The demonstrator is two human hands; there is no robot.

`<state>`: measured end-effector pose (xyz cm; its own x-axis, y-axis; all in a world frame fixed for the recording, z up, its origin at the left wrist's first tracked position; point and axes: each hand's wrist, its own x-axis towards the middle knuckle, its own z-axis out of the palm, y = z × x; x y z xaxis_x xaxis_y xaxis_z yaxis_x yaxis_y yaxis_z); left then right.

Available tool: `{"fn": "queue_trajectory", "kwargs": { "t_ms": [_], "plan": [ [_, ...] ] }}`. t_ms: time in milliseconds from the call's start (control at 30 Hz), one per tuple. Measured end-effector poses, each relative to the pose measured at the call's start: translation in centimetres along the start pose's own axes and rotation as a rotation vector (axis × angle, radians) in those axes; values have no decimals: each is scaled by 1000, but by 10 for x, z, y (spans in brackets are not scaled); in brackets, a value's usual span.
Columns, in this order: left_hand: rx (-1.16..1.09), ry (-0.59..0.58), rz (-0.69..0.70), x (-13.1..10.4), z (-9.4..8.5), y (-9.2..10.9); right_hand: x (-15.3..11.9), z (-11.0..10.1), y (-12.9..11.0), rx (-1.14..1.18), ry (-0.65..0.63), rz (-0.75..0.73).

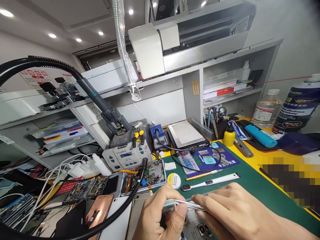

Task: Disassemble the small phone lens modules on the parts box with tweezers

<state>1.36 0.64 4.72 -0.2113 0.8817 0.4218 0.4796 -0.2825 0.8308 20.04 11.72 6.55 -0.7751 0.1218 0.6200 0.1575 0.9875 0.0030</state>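
Low in the middle of the head view, my left hand (160, 213) pinches a thin, flat, silver-edged piece (189, 203) between thumb and fingers. Its left end looks pale green; I cannot make out its exact kind. My right hand (232, 210) comes in from the right, its fingers closed at the piece's right end. Below my hands lies a phone part with a camera module (202, 229), partly covered by my fingers. A white-handled brush (211, 181) and a round white tin with a yellow label (173, 180) lie just beyond on the green mat (260, 186).
Left of my hands are several phones, circuit boards (85, 190) and a tray of parts (150, 175). A black hose (125, 206) curves across them. Behind stand a rework station (126, 156) and a flat heating plate (186, 133). Bottles and a spray can (296, 106) stand right.
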Motion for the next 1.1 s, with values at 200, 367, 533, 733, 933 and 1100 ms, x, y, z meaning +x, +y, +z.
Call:
{"fn": "queue_trajectory", "kwargs": {
  "t_ms": [200, 367, 533, 733, 933, 1100],
  "plan": [
    [-6, 14, 111, -1, 3, -2, 1, -1, 0, 62, -95, -76],
    [-11, 1, 177, 0, 4, -7, -1, 1, -1, 77, -82, -72],
    [-10, 1, 193, 0, 5, -8, -6, 0, -3, 67, -72, -64],
    [-10, 26, 164, -2, 7, -8, -1, 0, -1, 69, -60, -88],
    [5, 60, 101, -4, 10, -8, -2, 2, -3, 37, -13, -103],
    [-2, 84, 60, -5, 12, -5, -3, 2, -5, 70, -80, -79]
  ]
}}
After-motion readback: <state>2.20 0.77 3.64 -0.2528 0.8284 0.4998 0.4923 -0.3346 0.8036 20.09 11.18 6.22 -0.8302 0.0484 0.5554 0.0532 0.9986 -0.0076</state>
